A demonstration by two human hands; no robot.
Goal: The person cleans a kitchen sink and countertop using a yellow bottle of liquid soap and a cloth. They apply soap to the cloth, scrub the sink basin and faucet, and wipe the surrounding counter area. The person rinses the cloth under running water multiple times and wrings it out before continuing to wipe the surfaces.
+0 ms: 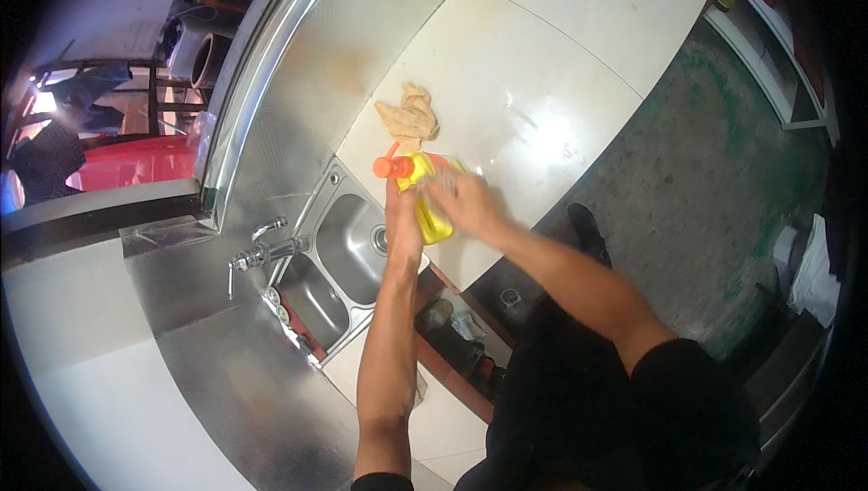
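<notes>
A yellow pump bottle (435, 227) with an orange pump head (393, 166) is held up beside the sink, over the edge of the white countertop. My left hand (403, 224) is closed around its near left side, just under the pump. Over the bottle's right side lies my right hand (461, 203), its fingers smeared by motion, so I cannot make out whether they grip or only touch it. A crumpled tan cloth (409, 116) rests on the counter just beyond the pump head.
To the left is a double-basin steel sink (348, 236) with a chrome faucet (268, 251). White countertop (542, 66) stretches away to the far right, with wet shine on it. Below its front edge, an open cupboard (461, 333) holds small items. Grey floor (669, 193) lies at right.
</notes>
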